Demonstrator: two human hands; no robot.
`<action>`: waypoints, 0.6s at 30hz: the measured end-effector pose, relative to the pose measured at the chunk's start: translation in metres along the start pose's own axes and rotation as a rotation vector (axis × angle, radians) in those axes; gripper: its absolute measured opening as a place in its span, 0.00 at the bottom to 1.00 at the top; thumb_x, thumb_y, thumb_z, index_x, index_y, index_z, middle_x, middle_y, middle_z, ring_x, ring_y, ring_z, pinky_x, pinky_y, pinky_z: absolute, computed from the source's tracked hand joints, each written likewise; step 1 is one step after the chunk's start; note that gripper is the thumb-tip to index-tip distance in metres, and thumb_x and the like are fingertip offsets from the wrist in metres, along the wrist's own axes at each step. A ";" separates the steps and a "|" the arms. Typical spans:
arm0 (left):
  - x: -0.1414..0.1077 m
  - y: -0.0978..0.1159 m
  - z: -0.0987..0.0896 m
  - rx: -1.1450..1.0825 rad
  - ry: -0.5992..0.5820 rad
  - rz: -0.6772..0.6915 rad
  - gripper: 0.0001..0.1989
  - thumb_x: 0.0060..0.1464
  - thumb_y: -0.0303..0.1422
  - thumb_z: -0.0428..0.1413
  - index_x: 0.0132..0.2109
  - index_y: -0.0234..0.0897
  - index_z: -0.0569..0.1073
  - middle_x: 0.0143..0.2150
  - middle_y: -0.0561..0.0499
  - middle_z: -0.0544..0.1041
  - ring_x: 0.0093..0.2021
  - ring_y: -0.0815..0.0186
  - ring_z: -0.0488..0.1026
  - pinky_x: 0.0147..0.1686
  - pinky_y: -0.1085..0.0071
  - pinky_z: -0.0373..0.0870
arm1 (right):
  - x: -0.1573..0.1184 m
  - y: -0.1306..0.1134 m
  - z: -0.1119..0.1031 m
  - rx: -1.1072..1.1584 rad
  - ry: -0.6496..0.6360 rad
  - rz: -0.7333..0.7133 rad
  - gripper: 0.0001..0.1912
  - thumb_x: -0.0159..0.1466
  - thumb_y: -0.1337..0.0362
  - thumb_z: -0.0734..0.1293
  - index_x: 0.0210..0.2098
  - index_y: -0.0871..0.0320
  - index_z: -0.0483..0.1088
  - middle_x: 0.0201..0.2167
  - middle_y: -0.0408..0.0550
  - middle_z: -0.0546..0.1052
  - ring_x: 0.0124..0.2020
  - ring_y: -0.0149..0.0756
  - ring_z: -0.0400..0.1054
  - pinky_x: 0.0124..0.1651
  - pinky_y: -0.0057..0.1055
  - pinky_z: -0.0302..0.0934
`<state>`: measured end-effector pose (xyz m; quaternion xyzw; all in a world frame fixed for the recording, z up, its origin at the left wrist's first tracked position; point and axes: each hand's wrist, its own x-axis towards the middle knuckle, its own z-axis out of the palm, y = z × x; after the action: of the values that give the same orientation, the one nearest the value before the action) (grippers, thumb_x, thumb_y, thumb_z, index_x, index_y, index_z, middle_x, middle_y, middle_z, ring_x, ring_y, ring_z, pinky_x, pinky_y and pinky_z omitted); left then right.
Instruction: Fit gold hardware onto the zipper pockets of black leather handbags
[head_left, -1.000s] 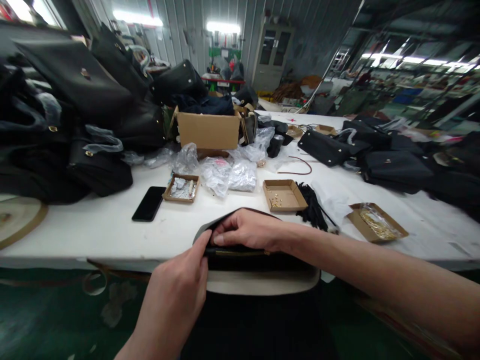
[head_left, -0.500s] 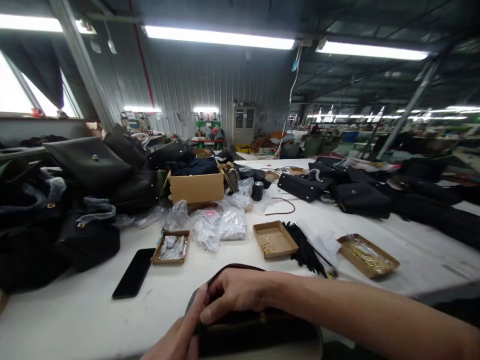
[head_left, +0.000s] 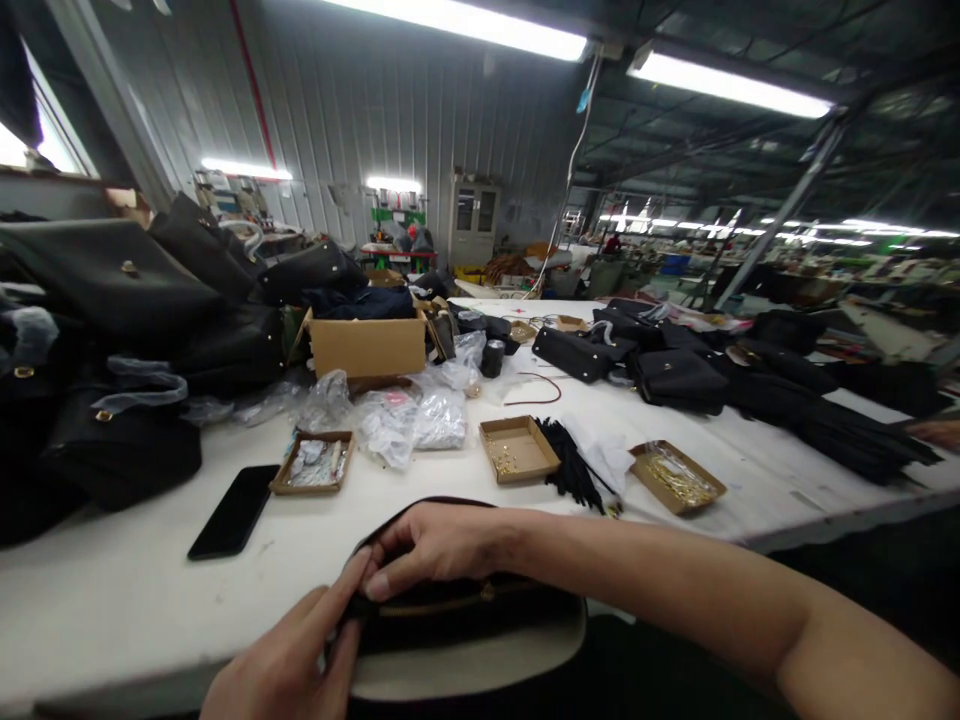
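Observation:
A dark bag (head_left: 465,655) with a pale lower panel and a gold zipper lies at the near edge of the white table. My left hand (head_left: 300,650) pinches the bag's left corner, thumb and fingers on either side of its edge. Reaching across from the right, my right hand (head_left: 435,545) is bent over the bag's upper rim, with its fingertips beside those of my left hand at the same corner. The gold zipper pull (head_left: 487,591) hangs free below my right wrist. Some right fingertips are hidden inside the rim.
A black phone (head_left: 234,512) lies left on the table (head_left: 135,600). Shallow boxes (head_left: 520,450) hold small metal parts. Black strips (head_left: 574,465), plastic wrap and a carton (head_left: 367,347) stand beyond. Black bags pile up at both sides. Another person's hand (head_left: 937,433) shows at the far right edge.
The view has shifted, so the table items sit further left and higher. More of the bag's zipper and pale panel shows. Both hands stay at the same corner. Another person's hand has appeared at right.

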<state>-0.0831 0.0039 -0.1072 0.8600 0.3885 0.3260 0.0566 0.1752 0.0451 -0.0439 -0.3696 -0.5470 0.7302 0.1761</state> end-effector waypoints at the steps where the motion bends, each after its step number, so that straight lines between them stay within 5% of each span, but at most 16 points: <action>1: 0.002 0.008 -0.005 0.012 -0.004 -0.058 0.25 0.70 0.34 0.56 0.71 0.49 0.77 0.62 0.52 0.85 0.50 0.59 0.88 0.42 0.76 0.85 | 0.000 0.003 0.001 0.010 0.011 -0.019 0.17 0.57 0.56 0.84 0.39 0.59 0.82 0.36 0.39 0.80 0.36 0.29 0.68 0.48 0.26 0.64; 7: 0.012 0.037 -0.019 -0.015 -0.076 -0.253 0.24 0.69 0.32 0.55 0.69 0.42 0.78 0.59 0.45 0.86 0.50 0.53 0.87 0.50 0.63 0.83 | 0.000 0.014 0.004 -0.053 0.033 -0.116 0.17 0.64 0.52 0.80 0.42 0.59 0.81 0.36 0.41 0.78 0.37 0.31 0.65 0.45 0.29 0.59; 13: 0.020 0.039 -0.026 -0.149 -0.162 -0.374 0.09 0.67 0.27 0.58 0.48 0.42 0.83 0.42 0.51 0.86 0.40 0.58 0.82 0.44 0.63 0.74 | -0.006 0.008 0.007 -0.121 0.013 -0.107 0.20 0.69 0.46 0.76 0.43 0.58 0.80 0.35 0.40 0.74 0.34 0.31 0.59 0.41 0.29 0.55; 16: 0.023 0.037 -0.031 -0.275 -0.215 -0.403 0.03 0.65 0.32 0.66 0.45 0.44 0.82 0.41 0.53 0.84 0.41 0.60 0.80 0.43 0.65 0.70 | -0.007 0.006 0.009 -0.161 0.036 -0.111 0.19 0.70 0.47 0.76 0.43 0.58 0.79 0.36 0.41 0.76 0.36 0.32 0.62 0.43 0.30 0.58; 18: 0.023 0.035 -0.033 -0.381 -0.234 -0.421 0.08 0.63 0.39 0.70 0.48 0.47 0.83 0.44 0.54 0.83 0.44 0.61 0.79 0.44 0.66 0.70 | -0.006 0.005 0.010 -0.189 0.063 -0.114 0.18 0.70 0.48 0.75 0.43 0.58 0.80 0.36 0.42 0.77 0.35 0.32 0.64 0.44 0.30 0.59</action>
<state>-0.0701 -0.0091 -0.0569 0.7661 0.4810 0.2728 0.3275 0.1724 0.0325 -0.0450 -0.3757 -0.6276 0.6523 0.1989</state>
